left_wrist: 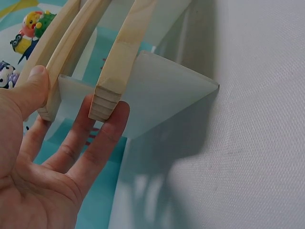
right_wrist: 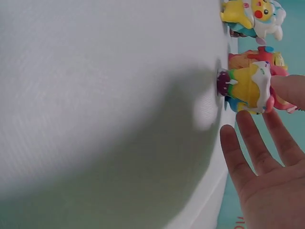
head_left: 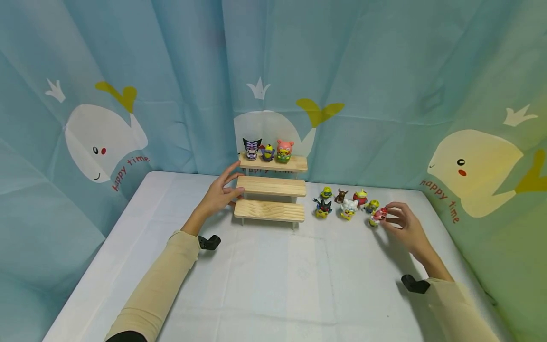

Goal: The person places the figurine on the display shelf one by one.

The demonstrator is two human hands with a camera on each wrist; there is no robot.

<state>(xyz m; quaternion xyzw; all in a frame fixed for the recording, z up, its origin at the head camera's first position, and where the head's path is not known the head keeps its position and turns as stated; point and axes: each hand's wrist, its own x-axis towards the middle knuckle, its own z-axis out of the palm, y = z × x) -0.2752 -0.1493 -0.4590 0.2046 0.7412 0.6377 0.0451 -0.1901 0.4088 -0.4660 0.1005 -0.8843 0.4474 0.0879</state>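
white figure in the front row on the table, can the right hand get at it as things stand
Probably not straight away: the right hand is busy at the red-topped figure, which sits between it and the white figure. From above, though, the way looks free.

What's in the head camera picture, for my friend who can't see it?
A person's right hand pinches a red-topped figurine beside six others on a white table. The left hand holds a three-tier wooden stand by its left end, with three figurines on its top shelf, before a blue whale-print curtain.
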